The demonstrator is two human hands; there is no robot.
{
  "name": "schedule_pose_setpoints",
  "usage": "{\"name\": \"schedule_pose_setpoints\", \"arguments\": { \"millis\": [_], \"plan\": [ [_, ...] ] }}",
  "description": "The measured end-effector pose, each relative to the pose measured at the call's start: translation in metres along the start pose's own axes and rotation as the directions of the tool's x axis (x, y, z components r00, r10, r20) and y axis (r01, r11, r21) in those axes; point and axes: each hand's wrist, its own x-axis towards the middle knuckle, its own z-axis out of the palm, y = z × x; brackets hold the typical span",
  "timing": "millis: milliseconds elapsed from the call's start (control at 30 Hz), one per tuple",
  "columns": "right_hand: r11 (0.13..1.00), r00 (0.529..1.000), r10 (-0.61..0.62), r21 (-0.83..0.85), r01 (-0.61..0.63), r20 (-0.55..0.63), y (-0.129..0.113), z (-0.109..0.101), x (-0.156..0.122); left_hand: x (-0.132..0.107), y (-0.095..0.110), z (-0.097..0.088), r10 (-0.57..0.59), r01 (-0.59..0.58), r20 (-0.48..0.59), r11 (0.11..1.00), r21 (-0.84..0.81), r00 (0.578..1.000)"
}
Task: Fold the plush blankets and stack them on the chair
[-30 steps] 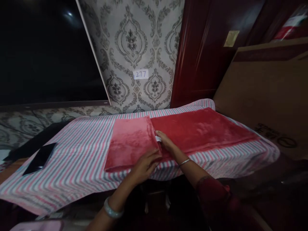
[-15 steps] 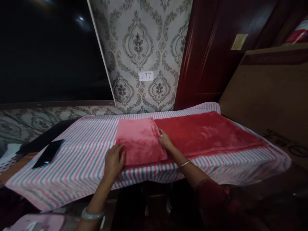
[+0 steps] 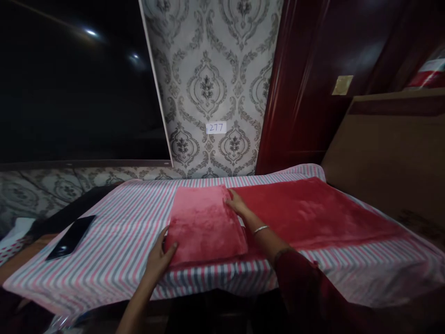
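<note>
Far left, a dark phone (image 3: 71,236) lies on the striped sheet (image 3: 114,241) that covers the desk. The left hand (image 3: 158,255) sits at the near-left corner of the folded flap (image 3: 205,222), thumb up along its left edge and fingers on top; cannot tell if it pinches or only presses. The flap is the doubled-over left end of the red plush cloth (image 3: 313,208), which lies flat mid-desk and runs right. The right hand (image 3: 236,202), a bangle (image 3: 260,228) on its wrist, lies open and flat on the flap's far-right edge. The cloth looks soft, light and limp and will likely sag if lifted by one point. Best held at corners or along the fold edge, with both hands. A cardboard box (image 3: 382,153) stands far right.
</note>
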Motion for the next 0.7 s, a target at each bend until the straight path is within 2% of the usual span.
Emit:
{"name": "schedule_pose_setpoints", "arguments": {
  "millis": [100,267,367,433,567,633,700],
  "plan": [
    [0.998,1.0,0.005,-0.057,-0.007,-0.021,-0.002,0.006,-0.001,-0.003,-0.003,-0.001,0.06,-0.061,0.026,0.997,0.043,0.998],
    [0.977,0.999,0.038,-0.209,-0.044,-0.033,0.002,0.008,-0.012,-0.006,-0.007,-0.002,0.063,-0.067,0.065,0.996,0.061,0.996],
    [0.961,0.999,-0.04,-0.276,0.034,-0.017,-0.009,0.009,-0.008,-0.014,-0.006,-0.005,0.05,-0.056,0.067,0.995,0.08,0.996],
    [0.95,0.993,-0.117,-0.29,0.118,0.023,-0.022,0.015,0.0,-0.024,-0.006,-0.012,0.096,-0.105,0.121,0.992,0.07,0.988],
    [0.93,0.958,-0.242,-0.243,0.274,0.152,-0.054,0.048,0.022,-0.05,-0.013,-0.026,0.255,-0.29,0.302,0.954,0.076,0.919],
    [0.925,0.938,-0.279,-0.203,0.32,0.204,-0.068,0.07,0.034,-0.058,-0.019,-0.026,0.271,-0.32,0.297,0.938,0.132,0.916],
    [0.923,0.921,-0.306,-0.16,0.349,0.243,-0.081,0.093,0.046,-0.062,-0.026,-0.021,0.283,-0.332,0.244,0.925,0.187,0.927]
  ]
}}
